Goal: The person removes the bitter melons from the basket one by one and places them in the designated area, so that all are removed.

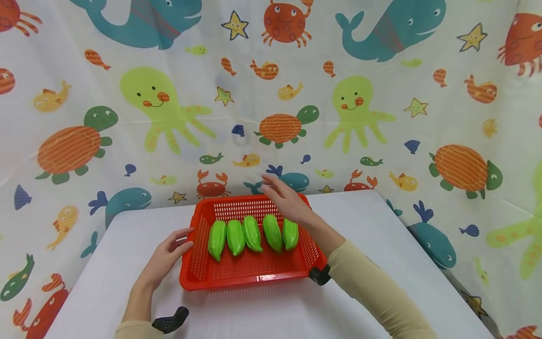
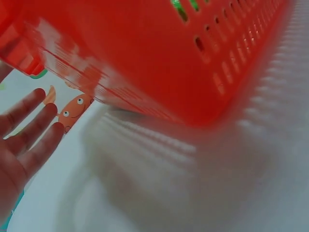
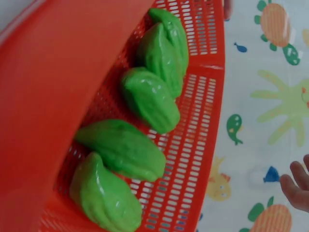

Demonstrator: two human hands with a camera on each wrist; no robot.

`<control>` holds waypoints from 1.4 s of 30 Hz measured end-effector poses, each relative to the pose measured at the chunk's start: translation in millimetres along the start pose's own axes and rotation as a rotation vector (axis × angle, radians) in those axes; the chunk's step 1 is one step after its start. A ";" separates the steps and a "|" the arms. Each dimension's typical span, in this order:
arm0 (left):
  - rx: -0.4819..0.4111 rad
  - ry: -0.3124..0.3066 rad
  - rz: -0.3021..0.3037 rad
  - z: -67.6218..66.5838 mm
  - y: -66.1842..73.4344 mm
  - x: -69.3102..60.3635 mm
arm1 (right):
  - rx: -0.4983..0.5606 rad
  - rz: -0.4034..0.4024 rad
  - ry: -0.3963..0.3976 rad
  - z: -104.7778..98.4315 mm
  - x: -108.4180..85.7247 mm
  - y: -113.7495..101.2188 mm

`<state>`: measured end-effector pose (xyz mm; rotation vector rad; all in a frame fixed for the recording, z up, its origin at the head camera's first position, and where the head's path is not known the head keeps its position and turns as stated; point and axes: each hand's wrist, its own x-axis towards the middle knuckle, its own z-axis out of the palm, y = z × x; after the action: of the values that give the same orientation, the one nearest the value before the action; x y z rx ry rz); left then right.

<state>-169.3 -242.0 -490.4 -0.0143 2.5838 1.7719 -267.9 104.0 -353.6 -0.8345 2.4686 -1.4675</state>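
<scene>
A red perforated plastic basket (image 1: 226, 281) holds several glossy green ribbed fruit-like pieces (image 1: 251, 233), side by side in a row; the right wrist view shows them (image 3: 149, 99) closer. At its left side, my left hand (image 1: 164, 256) has its fingertips at the rim; whether they touch cannot be told. In the left wrist view this hand (image 2: 24, 145) shows spread, nearly straight fingers beside the basket wall (image 2: 120, 53). My right hand (image 1: 289, 200) is raised over the basket's back right part, fingers extended and holding nothing; its fingertips (image 3: 298, 186) show at the right wrist view's edge.
The basket is on a white table (image 1: 355, 221), near its back edge. Behind and beside the table hangs a white cloth (image 1: 237, 52) printed with sea animals. Dark straps (image 1: 171, 321) are on both wrists, below beige sleeves (image 1: 377, 287).
</scene>
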 end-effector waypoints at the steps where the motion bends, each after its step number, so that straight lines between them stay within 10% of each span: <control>1: -0.009 -0.003 0.009 0.0 -0.8 0.8 | 0.003 0.000 -0.001 0.6 0.6 -0.8; 42: -0.057 0.010 0.088 -0.2 -14.4 -9.1 | 0.084 0.080 -0.050 33.7 18.6 -2.8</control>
<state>-160.0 -247.3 -503.7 0.0909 2.5781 1.8789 -269.0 67.3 -365.7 -0.7393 2.3583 -1.4929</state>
